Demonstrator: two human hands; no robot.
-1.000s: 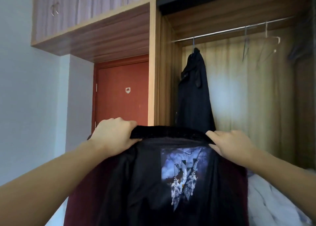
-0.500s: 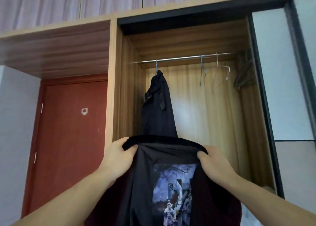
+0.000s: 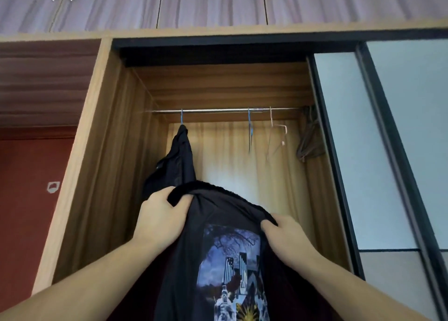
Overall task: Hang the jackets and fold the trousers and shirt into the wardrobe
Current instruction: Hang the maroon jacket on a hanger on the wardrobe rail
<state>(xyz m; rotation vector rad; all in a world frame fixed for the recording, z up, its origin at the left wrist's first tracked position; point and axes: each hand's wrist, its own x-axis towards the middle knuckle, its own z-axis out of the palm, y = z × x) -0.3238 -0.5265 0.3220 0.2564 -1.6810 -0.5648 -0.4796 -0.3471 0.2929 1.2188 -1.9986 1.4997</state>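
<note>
Lower part of held jacket [image 3: 218, 260] cut off by bottom edge, print incl. Fingers [image 3: 155, 200] of left hand [image 3: 161, 217] tucked behind collar, unseen. Hung jacket [image 3: 178, 160] partly hidden behind it. Bundle [image 3: 309, 136] at rail's right end too dim to ID.

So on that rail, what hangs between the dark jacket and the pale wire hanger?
In the head view, one blue hanger, with nothing on it, hangs from the rail between the hung dark jacket and the pale wire hanger. The rest of that stretch is bare rail.
</note>
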